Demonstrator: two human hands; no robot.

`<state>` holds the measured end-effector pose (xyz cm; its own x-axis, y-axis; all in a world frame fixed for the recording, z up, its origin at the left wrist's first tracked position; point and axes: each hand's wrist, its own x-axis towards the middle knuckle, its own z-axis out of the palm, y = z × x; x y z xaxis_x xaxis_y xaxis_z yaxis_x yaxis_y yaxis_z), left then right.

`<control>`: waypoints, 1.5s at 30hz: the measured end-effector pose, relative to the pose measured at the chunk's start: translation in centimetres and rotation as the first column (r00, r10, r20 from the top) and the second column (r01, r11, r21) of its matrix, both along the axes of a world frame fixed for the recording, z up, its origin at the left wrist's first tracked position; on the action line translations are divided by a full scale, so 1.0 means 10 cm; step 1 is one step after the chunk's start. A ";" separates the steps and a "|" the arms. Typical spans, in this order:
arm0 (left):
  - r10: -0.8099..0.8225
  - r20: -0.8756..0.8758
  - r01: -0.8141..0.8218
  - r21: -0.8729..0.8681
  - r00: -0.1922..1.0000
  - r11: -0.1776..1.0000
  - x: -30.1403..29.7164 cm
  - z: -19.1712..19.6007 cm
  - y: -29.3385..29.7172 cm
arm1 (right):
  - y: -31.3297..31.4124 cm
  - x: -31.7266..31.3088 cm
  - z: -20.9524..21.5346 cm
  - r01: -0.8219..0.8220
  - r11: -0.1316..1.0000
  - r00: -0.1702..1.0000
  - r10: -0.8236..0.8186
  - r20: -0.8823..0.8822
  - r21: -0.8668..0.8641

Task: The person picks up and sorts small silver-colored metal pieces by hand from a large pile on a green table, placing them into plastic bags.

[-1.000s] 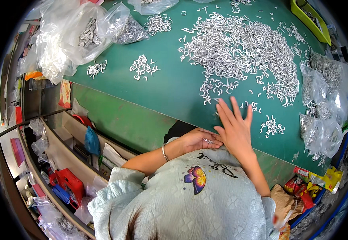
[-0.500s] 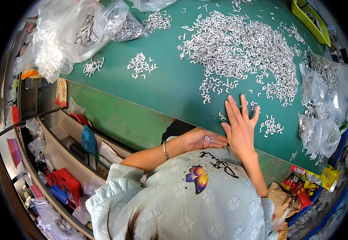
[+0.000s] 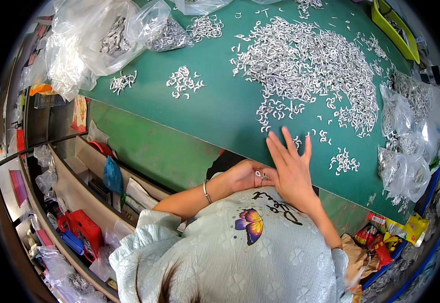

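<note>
My left hand (image 3: 242, 175) lies palm up and cupped at the near edge of the green table (image 3: 215, 116). A few small silver curved pieces (image 3: 260, 175) rest in it. Over that same edge my right hand (image 3: 291, 174) is palm down with fingers spread, its thumb side overlapping the left fingertips. Loose curved pieces (image 3: 296, 141) lie just beyond the right fingertips, and some are partly hidden. Farther off spreads a large pile of the same silver pieces (image 3: 306, 65). A small heap (image 3: 344, 161) sits to the right of my right hand.
Two small heaps, one in mid-table (image 3: 183, 82) and one farther left (image 3: 123, 82), lie near clear plastic bags (image 3: 164, 33). More filled bags (image 3: 404, 171) stand at the right edge. A yellow-green bin (image 3: 397, 30) is at the far right. Open drawers (image 3: 88, 202) flank me on the left.
My right hand has moved left and nearer to me, from flat on the table to beside the left hand. The left fingers have curled up more around the pieces.
</note>
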<state>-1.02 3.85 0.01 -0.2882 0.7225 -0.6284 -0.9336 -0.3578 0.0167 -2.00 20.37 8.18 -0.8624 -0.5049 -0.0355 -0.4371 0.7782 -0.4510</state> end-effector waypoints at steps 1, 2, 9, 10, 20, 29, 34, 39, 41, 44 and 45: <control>0.013 -0.010 -0.012 0.059 1.000 0.998 0.02 -0.06 -0.05 | 0.03 0.08 0.00 -0.024 1.000 1.000 0.024 0.015 0.002; 0.061 0.034 -0.065 0.141 0.998 0.988 0.04 -0.11 -0.10 | 0.07 0.16 0.00 -0.046 0.999 0.999 0.046 0.029 0.004; 0.113 0.013 -0.113 0.221 0.993 0.969 0.09 -0.26 -0.14 | 0.27 0.44 -0.14 -0.224 0.951 0.974 0.222 -0.035 -0.214; 0.062 -0.084 -0.053 0.109 0.995 0.993 0.08 -0.20 -0.14 | 0.30 0.44 -0.15 -0.219 0.936 0.976 0.215 -0.046 -0.276; -0.078 -0.315 0.048 -0.102 0.946 0.994 0.09 0.46 -0.45 | 0.31 0.32 -0.04 0.294 0.911 0.916 -0.355 -0.186 -0.290; -0.057 -0.140 0.058 0.003 0.988 0.998 -0.01 0.06 0.01 | 0.27 0.26 -0.05 0.277 0.955 0.958 -0.265 -0.113 0.106; 0.037 0.075 -0.053 0.221 0.996 0.974 -0.03 -0.03 0.14 | 0.42 0.66 -0.22 0.164 0.982 0.983 -0.155 -0.103 0.093; 0.005 0.014 -0.007 0.166 1.000 0.986 0.00 -0.12 0.14 | 0.47 0.78 -0.21 0.020 0.994 0.998 -0.027 -0.055 -0.108; -0.139 -0.147 0.141 0.009 0.979 0.990 0.06 -0.18 0.05 | 0.49 0.75 -0.22 0.050 0.960 0.993 -0.077 -0.089 -0.274; -0.181 -0.293 0.135 -0.171 0.939 0.976 0.08 0.22 -0.12 | 0.52 0.64 -0.17 0.106 0.916 0.975 -0.173 -0.143 -0.388; -0.131 -0.318 0.104 -0.099 0.939 0.990 0.09 0.31 -0.22 | 0.52 0.62 -0.18 0.137 0.902 0.963 -0.219 -0.159 -0.410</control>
<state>-0.07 1.63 3.14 -0.4013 0.7154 -0.5720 -0.9084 -0.2310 0.3484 4.16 25.54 6.35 -0.9079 -0.2794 0.3125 -0.4190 0.6291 -0.6548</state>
